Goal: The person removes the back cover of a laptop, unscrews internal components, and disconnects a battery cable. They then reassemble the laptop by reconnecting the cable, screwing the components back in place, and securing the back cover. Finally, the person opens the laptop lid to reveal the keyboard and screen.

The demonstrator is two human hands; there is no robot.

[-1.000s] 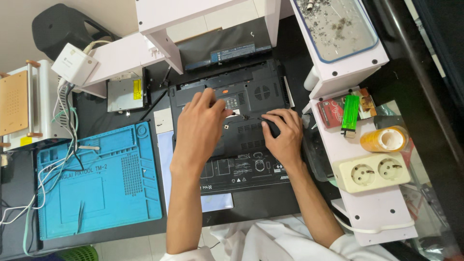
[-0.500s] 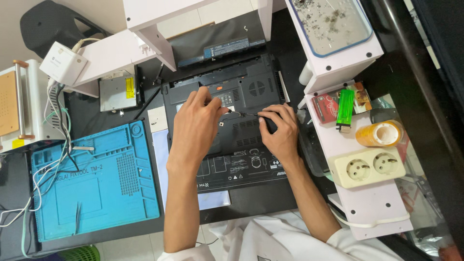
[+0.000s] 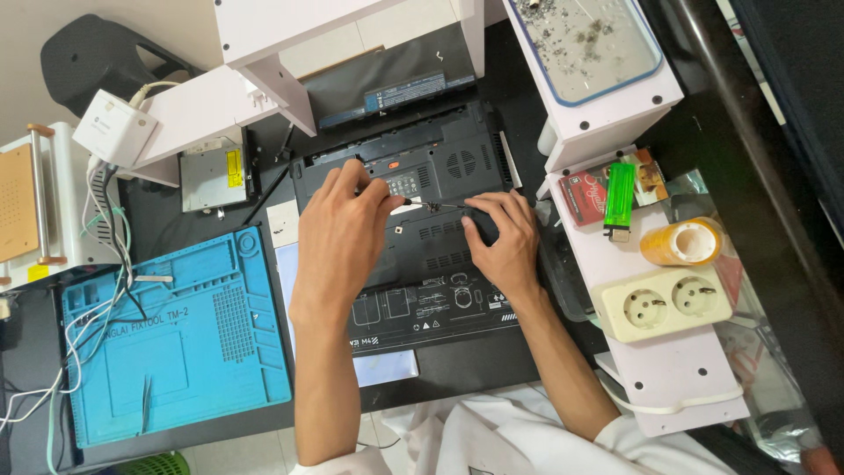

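Mid-frame on the dark surface (image 3: pixel 492 369), the upturned black plastic laptop (image 3: pixel 440 237) lies battery-out, base cover on; left hand (image 3: pixel 338 233) pinches a thin screwdriver (image 3: pixel 422 204), right hand (image 3: pixel 503 237) pressed flat beside it.

Laptop (image 3: pixel 440 255) midsection under both hands

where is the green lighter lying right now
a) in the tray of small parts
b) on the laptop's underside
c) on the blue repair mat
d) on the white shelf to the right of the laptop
d: the green lighter lies on the white shelf to the right of the upturned laptop, next to a red packet and above the orange tape roll.
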